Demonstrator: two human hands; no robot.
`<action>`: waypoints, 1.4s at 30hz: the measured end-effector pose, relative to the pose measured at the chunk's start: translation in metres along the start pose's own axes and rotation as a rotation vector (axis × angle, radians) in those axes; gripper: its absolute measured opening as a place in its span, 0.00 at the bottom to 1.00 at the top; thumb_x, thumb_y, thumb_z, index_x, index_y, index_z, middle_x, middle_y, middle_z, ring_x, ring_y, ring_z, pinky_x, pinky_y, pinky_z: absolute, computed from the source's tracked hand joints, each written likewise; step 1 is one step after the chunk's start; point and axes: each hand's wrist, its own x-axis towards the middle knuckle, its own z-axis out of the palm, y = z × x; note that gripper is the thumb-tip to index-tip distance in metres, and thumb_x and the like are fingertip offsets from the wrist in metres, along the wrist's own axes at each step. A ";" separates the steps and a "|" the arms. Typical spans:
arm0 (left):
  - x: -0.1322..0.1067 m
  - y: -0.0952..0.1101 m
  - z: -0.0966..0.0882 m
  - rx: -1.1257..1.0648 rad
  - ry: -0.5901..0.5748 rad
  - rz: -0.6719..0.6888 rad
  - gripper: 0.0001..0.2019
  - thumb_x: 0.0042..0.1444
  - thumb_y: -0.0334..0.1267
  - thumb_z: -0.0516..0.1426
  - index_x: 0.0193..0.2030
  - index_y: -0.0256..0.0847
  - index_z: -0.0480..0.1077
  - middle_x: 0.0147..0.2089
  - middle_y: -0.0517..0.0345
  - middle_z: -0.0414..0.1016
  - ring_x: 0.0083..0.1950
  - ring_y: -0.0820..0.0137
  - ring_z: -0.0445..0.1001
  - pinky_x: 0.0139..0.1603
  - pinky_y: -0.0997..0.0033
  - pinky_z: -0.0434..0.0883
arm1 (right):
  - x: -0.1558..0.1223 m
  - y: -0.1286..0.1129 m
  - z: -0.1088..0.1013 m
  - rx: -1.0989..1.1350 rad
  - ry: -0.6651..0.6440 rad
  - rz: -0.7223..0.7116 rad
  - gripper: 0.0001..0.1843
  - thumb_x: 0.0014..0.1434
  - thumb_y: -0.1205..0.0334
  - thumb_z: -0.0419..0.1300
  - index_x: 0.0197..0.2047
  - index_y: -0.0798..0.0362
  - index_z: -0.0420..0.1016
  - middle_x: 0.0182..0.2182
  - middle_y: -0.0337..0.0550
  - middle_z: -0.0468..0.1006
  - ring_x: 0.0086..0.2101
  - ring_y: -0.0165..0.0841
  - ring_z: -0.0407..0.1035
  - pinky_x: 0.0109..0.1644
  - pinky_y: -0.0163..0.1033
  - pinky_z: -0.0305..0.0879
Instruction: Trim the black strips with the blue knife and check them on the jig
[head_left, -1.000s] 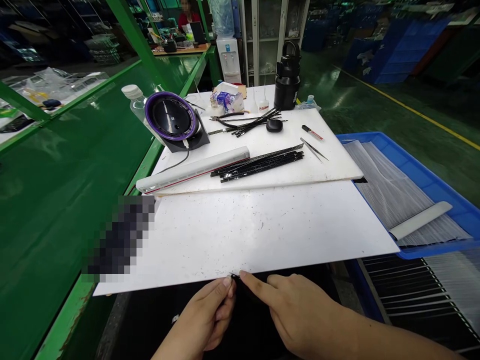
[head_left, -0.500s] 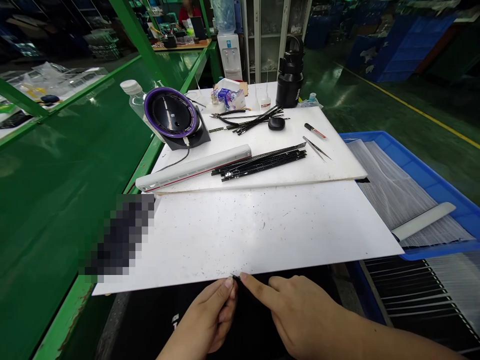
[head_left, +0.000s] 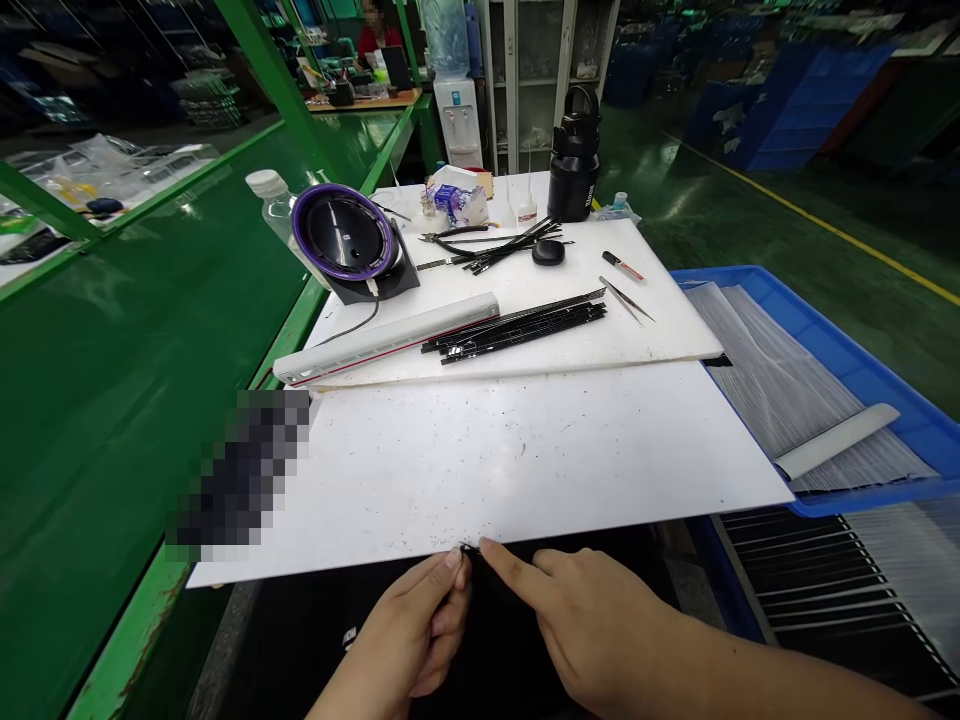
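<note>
On the green counter [head_left: 127, 430] lies a white plastic board [head_left: 480, 450]. At its near edge, the left hand [head_left: 405, 630] has its grip pinched together on a thin black strip [head_left: 469, 549], only whose end shows. Just beside it, the right hand [head_left: 592, 625] holds its grip apart, index fingertip [head_left: 486, 546] touching the strip. Further right, a blue tray [head_left: 847, 345] holds finely ribbed sheets [head_left: 780, 390].
</note>
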 end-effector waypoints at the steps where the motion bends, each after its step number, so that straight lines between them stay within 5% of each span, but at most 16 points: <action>1: 0.000 0.000 0.001 -0.009 0.010 0.004 0.20 0.58 0.58 0.52 0.31 0.41 0.63 0.21 0.69 0.52 0.18 0.81 0.41 0.16 0.79 0.39 | -0.001 0.000 -0.001 0.006 0.004 0.001 0.42 0.58 0.68 0.49 0.72 0.44 0.36 0.37 0.44 0.76 0.30 0.38 0.71 0.29 0.40 0.53; 16: 0.000 0.000 0.004 -0.050 0.029 0.000 0.20 0.56 0.56 0.56 0.29 0.40 0.62 0.20 0.69 0.52 0.17 0.82 0.41 0.15 0.80 0.38 | 0.002 -0.007 0.006 -0.204 -0.004 0.016 0.48 0.51 0.70 0.52 0.71 0.47 0.34 0.34 0.45 0.74 0.22 0.37 0.67 0.22 0.39 0.42; 27: 0.001 0.000 0.000 -0.039 0.001 0.004 0.18 0.57 0.55 0.55 0.31 0.40 0.63 0.21 0.69 0.52 0.18 0.82 0.41 0.15 0.80 0.38 | -0.001 -0.001 0.004 -0.022 0.056 -0.004 0.42 0.58 0.69 0.48 0.71 0.44 0.37 0.35 0.43 0.75 0.28 0.37 0.69 0.26 0.38 0.51; 37: -0.001 0.000 0.006 -0.081 0.016 0.012 0.19 0.58 0.56 0.54 0.31 0.41 0.62 0.21 0.69 0.52 0.17 0.82 0.41 0.15 0.81 0.39 | 0.001 -0.010 0.011 -0.222 0.009 0.034 0.51 0.48 0.69 0.54 0.72 0.49 0.33 0.34 0.46 0.73 0.21 0.36 0.66 0.21 0.37 0.46; 42: -0.001 0.003 0.002 -0.085 -0.008 -0.008 0.18 0.56 0.54 0.56 0.30 0.40 0.61 0.21 0.70 0.51 0.17 0.83 0.40 0.15 0.81 0.38 | -0.001 -0.008 0.005 -0.060 0.003 0.029 0.43 0.55 0.69 0.50 0.72 0.47 0.37 0.35 0.45 0.75 0.27 0.38 0.70 0.26 0.38 0.54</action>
